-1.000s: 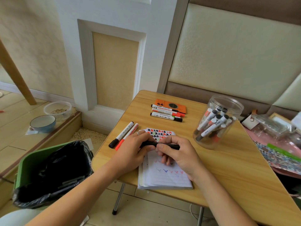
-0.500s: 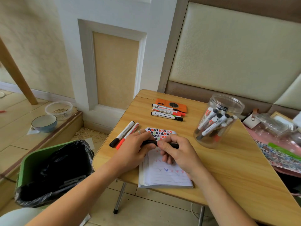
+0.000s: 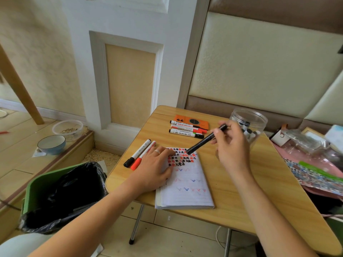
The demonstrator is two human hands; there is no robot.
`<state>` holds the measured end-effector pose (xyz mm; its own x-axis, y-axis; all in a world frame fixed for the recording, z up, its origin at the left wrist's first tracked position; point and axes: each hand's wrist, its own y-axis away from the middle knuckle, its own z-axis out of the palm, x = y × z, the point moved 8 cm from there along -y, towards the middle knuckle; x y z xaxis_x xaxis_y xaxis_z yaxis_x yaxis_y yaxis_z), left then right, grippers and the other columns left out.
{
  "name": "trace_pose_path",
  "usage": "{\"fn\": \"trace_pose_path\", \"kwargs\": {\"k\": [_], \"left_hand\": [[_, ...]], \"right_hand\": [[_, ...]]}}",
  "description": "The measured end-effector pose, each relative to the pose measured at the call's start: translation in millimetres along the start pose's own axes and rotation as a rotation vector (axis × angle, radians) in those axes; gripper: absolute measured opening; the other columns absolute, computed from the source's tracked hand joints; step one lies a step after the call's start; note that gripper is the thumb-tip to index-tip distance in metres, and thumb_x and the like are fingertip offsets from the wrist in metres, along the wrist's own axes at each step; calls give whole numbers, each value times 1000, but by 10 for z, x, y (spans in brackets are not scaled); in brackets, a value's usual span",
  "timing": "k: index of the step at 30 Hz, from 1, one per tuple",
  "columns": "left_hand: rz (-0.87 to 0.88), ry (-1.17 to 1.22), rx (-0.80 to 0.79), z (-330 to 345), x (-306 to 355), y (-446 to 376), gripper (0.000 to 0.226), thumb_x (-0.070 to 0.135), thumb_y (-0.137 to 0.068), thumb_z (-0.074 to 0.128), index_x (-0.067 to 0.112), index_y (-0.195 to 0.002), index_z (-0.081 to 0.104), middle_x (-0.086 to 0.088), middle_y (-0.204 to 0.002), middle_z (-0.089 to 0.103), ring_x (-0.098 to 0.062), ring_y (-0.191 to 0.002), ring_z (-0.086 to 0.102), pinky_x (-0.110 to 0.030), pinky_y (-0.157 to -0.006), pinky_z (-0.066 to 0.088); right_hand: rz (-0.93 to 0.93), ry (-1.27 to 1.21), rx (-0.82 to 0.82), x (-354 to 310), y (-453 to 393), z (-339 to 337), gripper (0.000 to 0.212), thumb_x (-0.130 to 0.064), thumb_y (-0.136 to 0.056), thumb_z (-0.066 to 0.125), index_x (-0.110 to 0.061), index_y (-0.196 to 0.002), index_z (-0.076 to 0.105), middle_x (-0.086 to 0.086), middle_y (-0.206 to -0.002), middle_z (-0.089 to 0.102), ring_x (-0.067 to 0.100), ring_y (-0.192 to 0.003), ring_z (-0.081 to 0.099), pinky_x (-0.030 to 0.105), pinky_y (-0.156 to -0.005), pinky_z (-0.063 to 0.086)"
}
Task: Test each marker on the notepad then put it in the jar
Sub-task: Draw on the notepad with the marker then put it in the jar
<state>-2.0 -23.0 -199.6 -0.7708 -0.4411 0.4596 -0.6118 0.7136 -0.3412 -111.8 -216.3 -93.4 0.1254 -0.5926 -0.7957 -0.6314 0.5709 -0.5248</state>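
Pinching a black marker (image 3: 206, 140) at frame center-right, the right hand (image 3: 230, 145) held it tilted over the notepad (image 3: 187, 184), just in front of the clear jar (image 3: 248, 125). Left hand (image 3: 154, 167) lay flat w/ fingers relaxed on the pad's left edge, gripping nothing. Marker labels on the table (image 3: 259, 191) were too small to read; pad showed red, blue & black test marks.

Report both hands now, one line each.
Left hand: open, resting flat on the notepad.
Right hand: holding the black marker above the notepad.
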Motion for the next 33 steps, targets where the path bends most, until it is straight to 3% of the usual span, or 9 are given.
{"fn": "trace_pose_path", "kwargs": {"k": [3, 6, 9, 11, 16, 22, 26, 29, 33], "left_hand": [[2, -28, -27, 17, 42, 7, 48, 44, -95, 45, 33, -142, 48, 6, -144, 48, -13, -134, 40, -37, -116, 30], [-4, -47, -48, 23, 57, 19, 52, 51, -92, 37, 34, -140, 51, 8, -143, 48, -12, -134, 41, -38, -116, 31], [-12, -46, -55, 40, 28, 21, 59, 58, -88, 29, 37, -138, 51, 10, -144, 47, -11, -135, 40, -39, -117, 31], [-14, -56, -62, 47, 34, 15, 62, 60, -86, 27, 38, -138, 51, 11, -144, 46, -10, -135, 40, -39, -117, 30], [-27, -55, -75, 46, 44, 11, 65, 62, -84, 24, 38, -138, 52, 12, -143, 47, -9, -134, 40, -38, -117, 31], [-34, -73, -105, 85, 6, -8, 48, 51, -94, 40, 39, -139, 50, 13, -146, 44, -9, -137, 37, -38, -119, 28], [-37, -66, -99, 71, 9, -7, 62, 61, -86, 27, 39, -138, 52, 13, -144, 46, -9, -135, 39, -38, -117, 30], [-28, -70, -87, 70, 14, -11, 64, 62, -84, 25, 39, -137, 52, 13, -143, 47, -10, -134, 41, -39, -116, 32], [-34, -63, -81, 68, 17, -9, 64, 62, -84, 25, 38, -137, 53, 12, -142, 48, -10, -133, 41, -39, -115, 33]], "right_hand": [[-147, 117, 137, -255, -159, -342, 13, -29, -100, 60, -32, -113, 62, -7, -93, 76, 10, -80, 74, 51, -84, 59], [-274, 171, 279, -582, -348, -697, 19, -23, -102, 60, -18, -120, 64, -5, -92, 73, 11, -82, 69, 25, -76, 57], [-351, 268, 390, -778, -540, -965, 23, -18, -101, 61, -14, -123, 67, -5, -89, 69, 9, -78, 64, -1, -71, 38], [-374, 303, 405, -794, -651, -1045, 25, -19, -101, 60, -16, -125, 68, 0, -91, 73, 14, -80, 67, 0, -74, 38], [-421, 377, 489, -769, -685, -1150, 32, -18, -102, 58, -15, -133, 67, 4, -107, 76, 16, -89, 68, 19, -84, 48], [-209, 645, 144, -284, -812, -755, 29, -19, -103, 59, -18, -130, 70, 9, -109, 78, 26, -92, 69, 28, -84, 51], [-79, 743, -27, -66, -824, -594, 34, -37, -106, 45, -23, -118, 74, 10, -99, 77, 35, -97, 69, 44, -82, 59], [-15, 824, -145, -66, -812, -510, 42, -55, -103, 43, -27, -116, 71, 7, -98, 74, 33, -96, 67, 40, -84, 56], [-94, 1056, -167, -88, -817, -419, 38, -45, -105, 43, -19, -124, 63, 11, -111, 74, 35, -106, 65, 37, -80, 40]]}}
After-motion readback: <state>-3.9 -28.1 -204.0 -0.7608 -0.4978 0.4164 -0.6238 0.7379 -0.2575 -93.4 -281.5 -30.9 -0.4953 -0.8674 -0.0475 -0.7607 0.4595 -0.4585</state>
